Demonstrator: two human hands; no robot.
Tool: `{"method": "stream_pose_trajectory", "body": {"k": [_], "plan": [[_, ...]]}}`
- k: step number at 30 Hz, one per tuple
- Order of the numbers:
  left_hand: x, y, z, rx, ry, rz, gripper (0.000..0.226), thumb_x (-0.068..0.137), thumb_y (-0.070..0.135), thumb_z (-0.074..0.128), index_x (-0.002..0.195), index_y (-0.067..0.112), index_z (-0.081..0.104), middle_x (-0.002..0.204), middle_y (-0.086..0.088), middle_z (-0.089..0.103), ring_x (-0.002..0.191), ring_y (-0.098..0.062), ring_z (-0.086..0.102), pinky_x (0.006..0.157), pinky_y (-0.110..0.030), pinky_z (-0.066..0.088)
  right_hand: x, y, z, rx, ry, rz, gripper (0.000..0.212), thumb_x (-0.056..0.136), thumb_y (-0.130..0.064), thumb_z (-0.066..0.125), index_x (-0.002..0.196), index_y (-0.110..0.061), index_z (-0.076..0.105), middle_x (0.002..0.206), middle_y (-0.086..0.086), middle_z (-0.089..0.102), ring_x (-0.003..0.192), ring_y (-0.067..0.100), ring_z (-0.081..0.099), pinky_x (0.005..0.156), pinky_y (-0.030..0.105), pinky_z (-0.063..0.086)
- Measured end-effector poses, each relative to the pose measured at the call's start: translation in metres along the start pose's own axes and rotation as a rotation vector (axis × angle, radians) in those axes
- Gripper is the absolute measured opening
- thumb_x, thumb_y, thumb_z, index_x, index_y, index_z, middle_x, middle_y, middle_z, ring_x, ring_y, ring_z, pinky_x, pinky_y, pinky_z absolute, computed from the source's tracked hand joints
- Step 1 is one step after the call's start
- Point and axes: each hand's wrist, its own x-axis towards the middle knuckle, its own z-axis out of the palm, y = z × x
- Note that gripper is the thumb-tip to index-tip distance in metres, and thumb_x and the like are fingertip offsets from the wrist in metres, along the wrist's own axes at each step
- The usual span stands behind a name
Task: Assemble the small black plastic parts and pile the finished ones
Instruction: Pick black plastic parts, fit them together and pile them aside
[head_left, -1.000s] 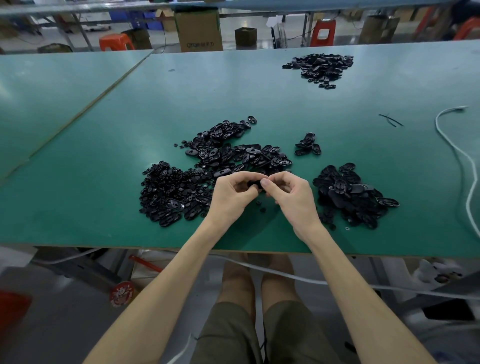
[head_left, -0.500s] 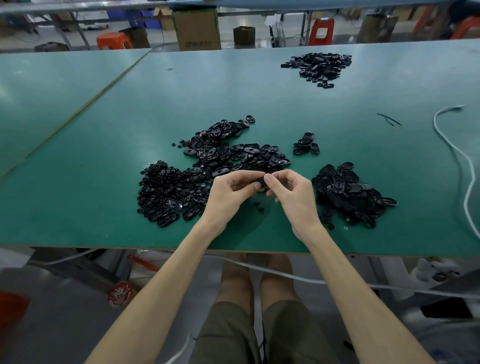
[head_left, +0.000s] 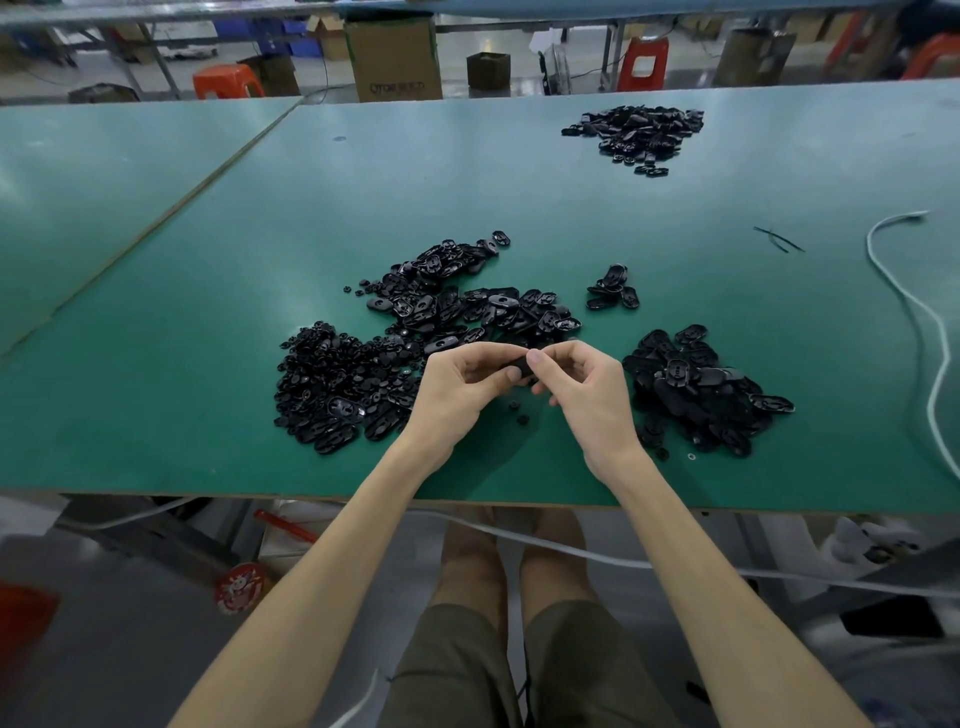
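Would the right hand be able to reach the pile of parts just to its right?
Probably yes: the pile lies close beside the right hand, nothing between, though that hand pinches a part.

- The light is even and fairly bright, falling from overhead, and every shadow is soft-edged.
- The green table (head_left: 208, 415) carries a pale, milky sheen at the upper left of the frame. A lighter band runs along its far edge at upper right.
- A faint, diffuse shadow lies on the table just below the left hand (head_left: 457, 384) and right hand (head_left: 587, 395).
- The black part (head_left: 522, 370) pinched between both hands reads as a dark blob with no legible shape.
- The piles of black parts (head_left: 337, 384) show small glints, but most of their detail is lost in black.
- Wide-angle distortion curves the table edges and stretches the forearms toward the bottom corners.
- The top strip of the frame is softer and slightly smeared, and the floor below the table is dimmer.
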Motion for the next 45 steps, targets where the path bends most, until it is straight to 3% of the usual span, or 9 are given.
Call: {"method": "stream_pose_trajectory", "body": {"k": [17, 22, 31, 40, 45], "plan": [[0.0004, -0.0003, 0.0007, 0.018, 0.010, 0.007, 0.023, 0.090, 0.000, 0.074, 0.113, 0.000, 0.075, 0.103, -0.011, 0.078, 0.095, -0.022, 0.074, 0.094, -0.033, 0.058, 0.0016, 0.0017, 0.0013, -0.009, -0.002, 0.001, 0.013, 0.097, -0.025, 0.072, 0.091, -0.013, 0.073, 0.081, 0.004, 0.077, 0.071, 0.011, 0.068, 0.066, 0.023, 0.050], [0.0011, -0.0024, -0.0008, 0.003, -0.015, 0.007, 0.022, 0.096, 0.003, 0.068, 0.117, 0.004, 0.074, 0.104, -0.008, 0.079, 0.095, -0.018, 0.075, 0.088, -0.024, 0.056, 0.0022, 0.0033, 0.0008, 0.042, 0.054, -0.007, 0.012, 0.099, -0.024, 0.069, 0.093, -0.014, 0.072, 0.075, -0.002, 0.075, 0.067, 0.009, 0.066, 0.061, 0.022, 0.049], [0.0017, -0.0032, -0.0011, -0.008, -0.005, -0.012, 0.019, 0.098, 0.010, 0.067, 0.115, 0.009, 0.075, 0.098, -0.005, 0.079, 0.084, -0.013, 0.073, 0.079, -0.021, 0.054, 0.0043, 0.0067, 0.0002, 0.076, 0.100, 0.004, 0.012, 0.100, -0.027, 0.069, 0.094, -0.016, 0.072, 0.074, -0.002, 0.073, 0.065, 0.008, 0.065, 0.059, 0.022, 0.049], [0.0012, -0.0017, 0.0003, 0.014, -0.005, -0.015, 0.019, 0.094, 0.001, 0.069, 0.112, 0.003, 0.074, 0.104, -0.012, 0.077, 0.090, -0.014, 0.071, 0.085, -0.026, 0.056, 0.0037, 0.0055, -0.0001, 0.070, 0.045, -0.011, 0.012, 0.095, -0.028, 0.075, 0.091, -0.018, 0.073, 0.078, -0.002, 0.075, 0.064, 0.009, 0.065, 0.059, 0.021, 0.049], [0.0021, -0.0027, 0.0012, 0.054, -0.006, -0.020, 0.016, 0.094, 0.000, 0.068, 0.106, 0.007, 0.075, 0.094, -0.001, 0.076, 0.085, -0.007, 0.068, 0.079, -0.021, 0.053, 0.0035, 0.0052, 0.0000, 0.069, 0.019, -0.019, 0.011, 0.094, -0.028, 0.077, 0.090, -0.018, 0.074, 0.079, -0.001, 0.076, 0.064, 0.007, 0.064, 0.059, 0.020, 0.049]]}}
